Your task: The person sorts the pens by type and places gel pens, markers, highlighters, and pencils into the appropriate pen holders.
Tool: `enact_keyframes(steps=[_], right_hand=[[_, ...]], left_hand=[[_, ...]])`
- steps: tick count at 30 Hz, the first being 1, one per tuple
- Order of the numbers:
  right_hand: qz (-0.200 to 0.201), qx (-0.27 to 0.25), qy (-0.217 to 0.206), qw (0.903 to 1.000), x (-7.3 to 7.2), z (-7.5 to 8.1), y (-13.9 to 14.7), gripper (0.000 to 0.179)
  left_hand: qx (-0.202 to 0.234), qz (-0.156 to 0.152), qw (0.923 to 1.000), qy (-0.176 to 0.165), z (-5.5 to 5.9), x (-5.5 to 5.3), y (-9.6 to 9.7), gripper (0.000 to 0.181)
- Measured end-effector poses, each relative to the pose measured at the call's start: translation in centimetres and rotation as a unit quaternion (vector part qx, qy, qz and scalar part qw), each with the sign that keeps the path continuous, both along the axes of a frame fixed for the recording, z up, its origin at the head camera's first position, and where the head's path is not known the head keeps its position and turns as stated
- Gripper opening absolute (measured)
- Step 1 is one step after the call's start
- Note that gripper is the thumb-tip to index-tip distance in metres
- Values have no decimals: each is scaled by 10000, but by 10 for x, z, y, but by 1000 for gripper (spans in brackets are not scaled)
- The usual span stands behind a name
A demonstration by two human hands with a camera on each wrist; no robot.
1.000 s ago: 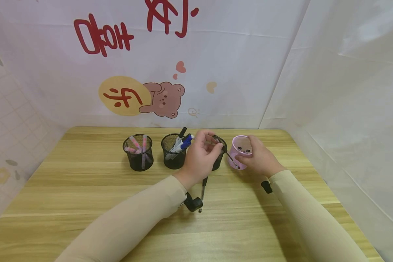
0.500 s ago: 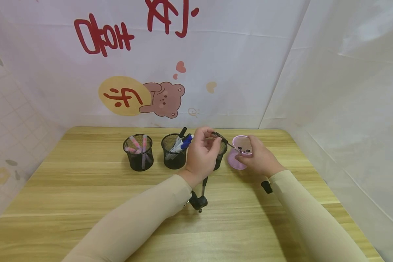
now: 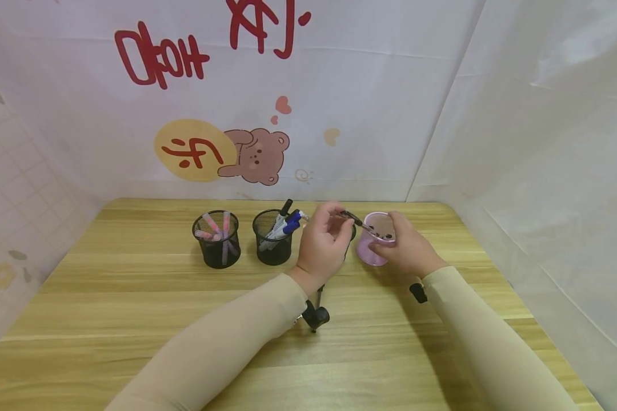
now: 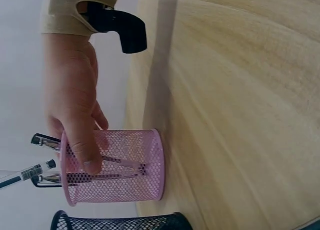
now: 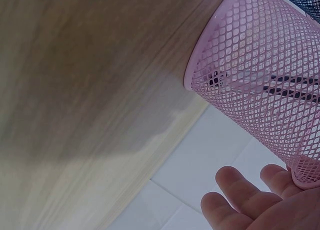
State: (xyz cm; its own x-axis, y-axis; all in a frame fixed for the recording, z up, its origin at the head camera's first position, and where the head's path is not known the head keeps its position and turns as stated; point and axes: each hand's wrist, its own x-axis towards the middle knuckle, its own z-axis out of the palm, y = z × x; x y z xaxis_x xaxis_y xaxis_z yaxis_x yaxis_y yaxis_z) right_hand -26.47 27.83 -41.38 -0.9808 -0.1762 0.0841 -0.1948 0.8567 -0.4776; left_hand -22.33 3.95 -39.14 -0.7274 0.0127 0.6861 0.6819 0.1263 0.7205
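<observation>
My left hand [image 3: 323, 242] pinches a black-and-clear pen [image 3: 359, 221] between thumb and fingers. The pen slants down to the right, its lower end at the rim of a pink mesh pen holder [image 3: 371, 254]. My right hand [image 3: 410, 248] grips that holder, thumb on the near side. Two pens stand inside the holder; their dark ends [image 4: 46, 141] poke past the rim in the left wrist view. Through the mesh in the right wrist view, dark pen shafts [image 5: 285, 92] show. Behind my left hand, a black mesh holder [image 3: 352, 233] is mostly hidden.
Another pen [image 3: 320, 295] lies on the wooden table [image 3: 370, 354], partly covered by the left wrist's camera mount [image 3: 316, 315]. Left of my hands stand a black mesh holder [image 3: 274, 256] with several markers and another [image 3: 213, 257] with pink-and-clear sticks. A printed white curtain [image 3: 360, 85] hangs behind.
My left hand has shifted right and turned the pen, raising its lower end from in front of the pink holder to the rim. My right hand stays on the holder.
</observation>
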Motion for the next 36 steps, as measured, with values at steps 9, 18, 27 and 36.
enact_keyframes(steps=[9,18,27,36], right_hand=[[18,-30,6,10000,0,-1,0,75],[109,-64,83,9999,-1,-2,0,71],[42,-17,106,9999,1,-1,-1,74],[67,-143,115,9998,2,-1,-1,77]], left_hand=[[-147,-113,9996,-193,-8,-1,7,21],[-645,11,9974,-331,-13,-2,10,16],[-802,-87,9948,-622,-13,-2,11,17],[-776,-289,9927,-882,-14,-1,12,22]])
